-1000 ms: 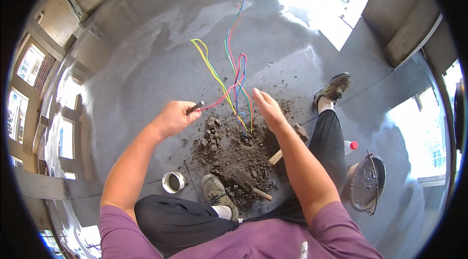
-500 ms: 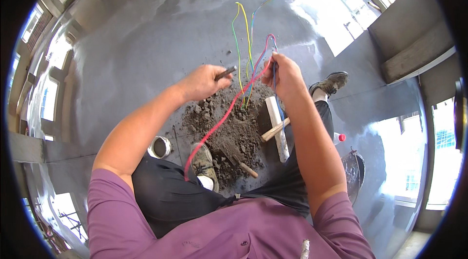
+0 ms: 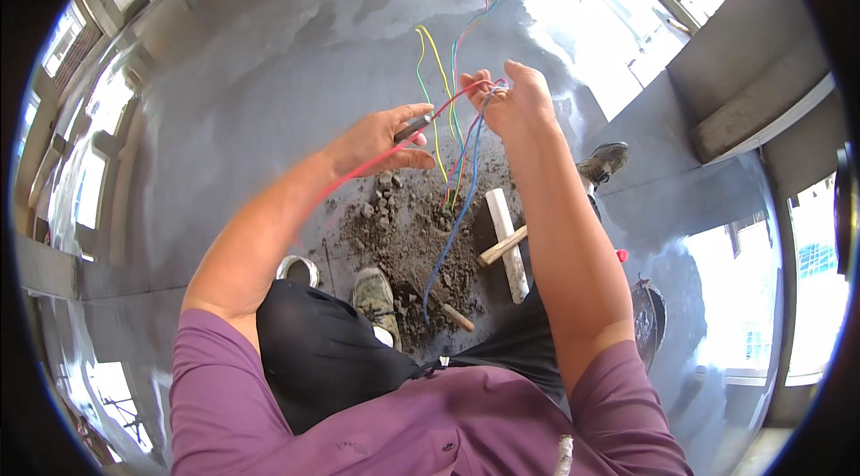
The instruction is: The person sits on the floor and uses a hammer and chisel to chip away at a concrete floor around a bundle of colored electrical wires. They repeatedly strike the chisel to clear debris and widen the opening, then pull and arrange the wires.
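My left hand (image 3: 381,140) is raised in front of me and grips a small dark tool with a metal tip (image 3: 414,128), and a red wire (image 3: 376,162) passes under its fingers. My right hand (image 3: 511,100) is raised beside it and pinches a bundle of coloured wires (image 3: 461,149), red, blue, yellow and green. The wires run down into a pile of broken rubble and dirt (image 3: 408,234) on the concrete floor. The free ends of the yellow and green wires (image 3: 428,51) curve upward beyond my hands.
A white pipe piece (image 3: 506,243) and a wooden-handled tool (image 3: 502,246) lie crossed on the rubble. A small round tin (image 3: 298,270) sits at the left by my shoe (image 3: 374,297). A round pan (image 3: 649,319) lies at the right. Concrete floor (image 3: 269,100) spreads all around.
Both hands have lifted higher and closer to the camera with the wires. The red wire is now drawn across from my right hand to my left.
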Demonstrator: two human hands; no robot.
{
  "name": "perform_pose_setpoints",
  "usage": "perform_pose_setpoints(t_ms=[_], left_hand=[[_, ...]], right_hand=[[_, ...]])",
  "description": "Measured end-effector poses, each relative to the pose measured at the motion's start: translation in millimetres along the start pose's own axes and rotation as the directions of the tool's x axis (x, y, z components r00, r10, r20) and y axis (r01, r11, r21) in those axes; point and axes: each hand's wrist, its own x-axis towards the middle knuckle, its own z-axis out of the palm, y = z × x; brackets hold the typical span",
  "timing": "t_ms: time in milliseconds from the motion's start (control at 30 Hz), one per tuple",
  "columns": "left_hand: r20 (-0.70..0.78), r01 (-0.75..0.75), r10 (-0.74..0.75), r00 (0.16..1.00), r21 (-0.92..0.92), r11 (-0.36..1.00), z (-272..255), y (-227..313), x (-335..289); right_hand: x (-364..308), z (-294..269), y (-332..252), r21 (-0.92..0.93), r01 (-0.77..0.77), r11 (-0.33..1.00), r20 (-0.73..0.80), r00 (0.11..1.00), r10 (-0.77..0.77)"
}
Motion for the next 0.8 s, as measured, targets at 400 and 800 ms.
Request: perform_pose_setpoints(t_ms=[400,800], left_hand=[[-0.025,0.153,-0.18,0.983,-0.421,0.894,-13.2,-29.4,21.0],[-0.039,-0.013,0.011,0.999,-0.054,0.998,20.5,-50.4,45.6]], right_hand=[[12.7,96.9,-28.6,-0.628,0.172,0.759,0.353,0.932,0.081],[55.3,71.0,18.8,-0.826,0.549,-0.128,0.513,0.826,0.234]])
